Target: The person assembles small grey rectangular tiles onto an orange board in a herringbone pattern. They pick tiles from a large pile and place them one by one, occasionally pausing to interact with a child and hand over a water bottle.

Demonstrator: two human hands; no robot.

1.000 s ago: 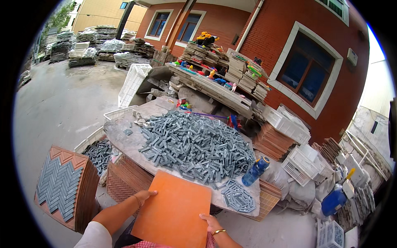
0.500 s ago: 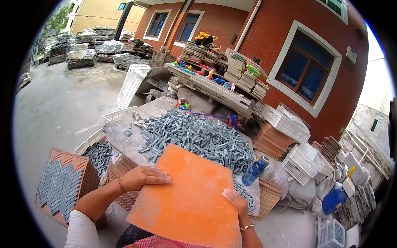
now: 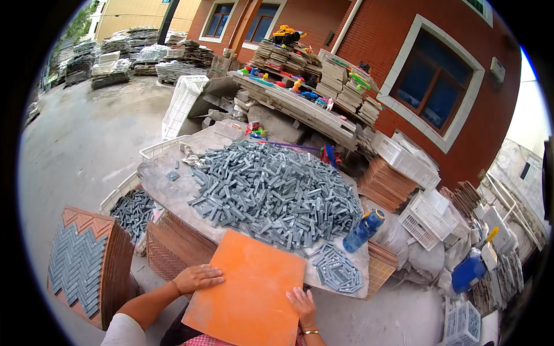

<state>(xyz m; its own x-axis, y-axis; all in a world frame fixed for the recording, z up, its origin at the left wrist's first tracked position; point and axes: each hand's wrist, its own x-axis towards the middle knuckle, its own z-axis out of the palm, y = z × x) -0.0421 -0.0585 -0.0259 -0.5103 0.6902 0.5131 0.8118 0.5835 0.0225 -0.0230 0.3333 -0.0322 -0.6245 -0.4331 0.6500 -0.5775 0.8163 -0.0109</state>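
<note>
Orange board [image 3: 245, 288] drawn back toward the person, now squarish between left hand [image 3: 199, 278], fingers together, and right hand [image 3: 303, 305], fingers slightly parted, thumb grip untellable, grey-piece heap [image 3: 277, 196] beyond on the worktop [image 3: 170, 195].

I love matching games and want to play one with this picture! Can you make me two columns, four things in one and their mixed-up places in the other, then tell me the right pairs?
Things:
1. orange board
2. blue bottle
3. yellow toy vehicle
4. gold-coloured bracelet

Places:
A. on top of stacked slabs at the back
B. around the person's right wrist
C. under the fingers of the left hand and right hand
D. at the right side of the table with the grey heap

Right pairs: 1-C, 2-D, 3-A, 4-B.
</note>
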